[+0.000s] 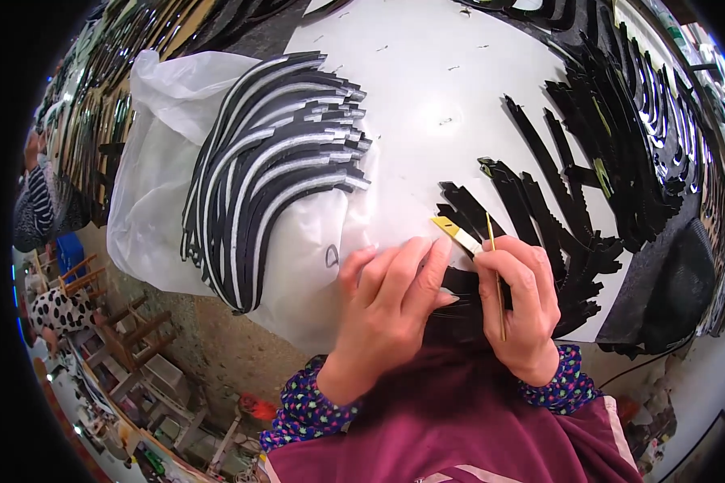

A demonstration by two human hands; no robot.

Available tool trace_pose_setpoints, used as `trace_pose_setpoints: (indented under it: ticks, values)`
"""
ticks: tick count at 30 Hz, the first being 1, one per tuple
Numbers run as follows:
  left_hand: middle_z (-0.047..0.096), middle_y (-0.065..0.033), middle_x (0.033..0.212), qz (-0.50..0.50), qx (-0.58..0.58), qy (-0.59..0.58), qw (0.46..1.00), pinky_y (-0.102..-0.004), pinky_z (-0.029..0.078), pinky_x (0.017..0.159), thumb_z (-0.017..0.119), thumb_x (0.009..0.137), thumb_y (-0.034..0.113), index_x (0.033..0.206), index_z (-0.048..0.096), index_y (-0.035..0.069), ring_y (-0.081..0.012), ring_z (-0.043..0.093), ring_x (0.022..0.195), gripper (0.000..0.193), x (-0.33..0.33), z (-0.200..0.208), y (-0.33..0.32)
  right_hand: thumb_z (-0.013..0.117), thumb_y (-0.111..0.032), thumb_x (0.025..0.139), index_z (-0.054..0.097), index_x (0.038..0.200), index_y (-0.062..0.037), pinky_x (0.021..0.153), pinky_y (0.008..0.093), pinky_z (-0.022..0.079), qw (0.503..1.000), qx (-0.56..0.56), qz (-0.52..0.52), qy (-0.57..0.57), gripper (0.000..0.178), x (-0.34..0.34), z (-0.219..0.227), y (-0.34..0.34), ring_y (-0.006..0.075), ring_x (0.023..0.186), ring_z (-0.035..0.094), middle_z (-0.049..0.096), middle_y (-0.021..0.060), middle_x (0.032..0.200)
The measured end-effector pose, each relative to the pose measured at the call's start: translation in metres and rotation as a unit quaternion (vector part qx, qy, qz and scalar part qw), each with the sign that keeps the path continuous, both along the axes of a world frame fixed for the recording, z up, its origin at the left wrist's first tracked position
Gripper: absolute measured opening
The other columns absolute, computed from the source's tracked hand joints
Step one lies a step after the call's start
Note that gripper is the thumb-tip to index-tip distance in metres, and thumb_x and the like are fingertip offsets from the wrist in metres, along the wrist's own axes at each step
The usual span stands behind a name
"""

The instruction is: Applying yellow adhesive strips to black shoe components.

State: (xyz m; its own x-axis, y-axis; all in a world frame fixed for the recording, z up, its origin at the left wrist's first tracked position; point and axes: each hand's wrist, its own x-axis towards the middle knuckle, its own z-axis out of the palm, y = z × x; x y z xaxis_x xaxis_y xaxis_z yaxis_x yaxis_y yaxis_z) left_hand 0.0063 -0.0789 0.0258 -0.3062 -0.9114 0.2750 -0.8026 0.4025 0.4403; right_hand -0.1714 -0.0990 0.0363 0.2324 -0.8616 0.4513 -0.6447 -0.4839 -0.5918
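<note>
My right hand (519, 294) is closed, its fingertips pinching a thin yellowish stick (502, 310) that stands nearly upright. A flat narrow strip, white with a yellow end (445, 225), runs into the same fingertips; its kind is unclear. My left hand (391, 298) lies beside it with fingers stretched out and slightly apart. Its thumb is next to a dark piece (461, 280) between the hands, partly hidden. Just beyond my right hand, black notched strips (528, 205) fan out on the white tabletop (427, 64).
On the left, curved black strips with pale stripes (278, 145) are stacked on a translucent plastic sheet (149, 201). More black strips (600, 121) are piled at the right. Wooden stools (133, 334) stand on the floor at left, where another person (40, 197) is partly visible.
</note>
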Motion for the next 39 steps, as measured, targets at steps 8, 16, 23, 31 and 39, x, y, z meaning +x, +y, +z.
trace_pose_setpoints:
  ticks: [8,16,23,31,39]
  values:
    - [0.056,-0.0011,0.123,-0.012,-0.024,-0.094,0.995,-0.0430,0.031,0.104,0.058,0.098,0.035,0.135,0.065,0.021,-0.0149,0.050,0.103,0.040,-0.001,0.001,-0.002,0.073,0.017,0.078,0.065,0.107,0.0045,0.074,0.0343,0.056,0.998,0.017,-0.048,-0.032,0.033,-0.005,0.017,0.004,0.0294,0.086,0.068,0.067,0.0196,0.099]
    - [0.057,0.0022,0.128,0.007,-0.023,-0.094,0.995,-0.0439,0.031,0.104,0.056,0.100,0.036,0.134,0.066,0.020,-0.0158,0.048,0.105,0.039,0.001,0.000,0.005,0.072,0.017,0.076,0.064,0.105,0.0061,0.067,0.0358,0.055,1.000,0.005,-0.017,-0.011,0.032,0.009,0.001,0.000,0.0303,0.080,0.065,0.064,0.0202,0.098]
    - [0.059,0.0044,0.131,0.008,-0.024,-0.100,0.995,-0.0401,0.033,0.101,0.051,0.103,0.040,0.130,0.068,0.019,-0.0152,0.048,0.106,0.039,0.002,0.001,0.002,0.073,0.017,0.076,0.064,0.105,0.0061,0.065,0.0353,0.054,1.000,-0.001,-0.023,-0.018,0.032,0.007,-0.004,0.004,0.0297,0.078,0.065,0.064,0.0190,0.094]
    - [0.061,0.0079,0.138,-0.002,-0.033,-0.093,0.995,-0.0342,0.035,0.095,0.048,0.104,0.039,0.121,0.069,0.018,-0.0148,0.046,0.102,0.034,0.002,0.001,-0.005,0.074,0.016,0.075,0.065,0.104,0.0056,0.063,0.0338,0.053,0.999,-0.016,-0.030,0.006,0.032,0.010,-0.006,0.003,0.0280,0.076,0.064,0.064,0.0187,0.096]
    - [0.062,0.0083,0.139,-0.004,-0.045,-0.092,0.995,-0.0309,0.036,0.088,0.050,0.103,0.035,0.119,0.068,0.019,-0.0145,0.045,0.100,0.029,0.002,0.000,-0.008,0.073,0.016,0.074,0.066,0.105,0.0049,0.063,0.0340,0.053,1.000,-0.003,-0.030,0.000,0.034,0.010,-0.006,0.002,0.0280,0.076,0.063,0.064,0.0186,0.096]
